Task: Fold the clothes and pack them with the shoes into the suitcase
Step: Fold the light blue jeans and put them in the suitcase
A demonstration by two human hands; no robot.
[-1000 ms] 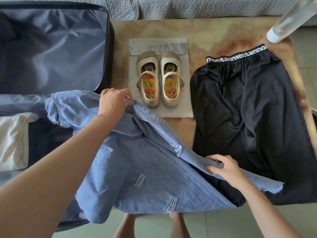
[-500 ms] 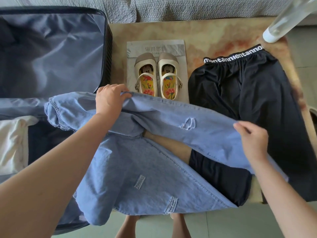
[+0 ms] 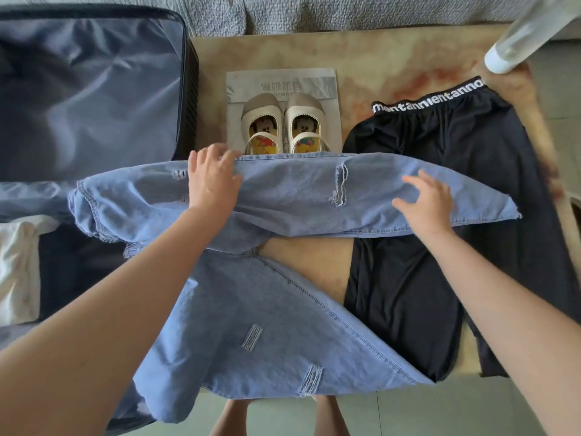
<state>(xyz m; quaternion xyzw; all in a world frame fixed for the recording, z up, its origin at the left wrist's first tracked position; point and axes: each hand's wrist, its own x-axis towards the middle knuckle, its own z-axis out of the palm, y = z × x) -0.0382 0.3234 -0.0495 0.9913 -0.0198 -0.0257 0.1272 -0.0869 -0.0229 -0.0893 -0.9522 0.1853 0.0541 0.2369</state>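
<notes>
Marbled tan table (image 3: 377,58); grey sofa (image 3: 345,14) beyond jeans (image 3: 283,190). Right of jeans, shorts (image 3: 471,146) waistband reads "mentann". Left hand (image 3: 213,180) and right hand (image 3: 427,202) rest on jeans, fingers spread.

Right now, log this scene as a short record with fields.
garment in work: light blue ripped denim jeans, one leg laid crosswise
left hand: flat on that leg
right hand: fingers spread over the same leg
waiting: black trousers with lettered waistband; cream children's shoes on grey paper
suitcase: dark, blue-lined, open; white cloth inside
</notes>
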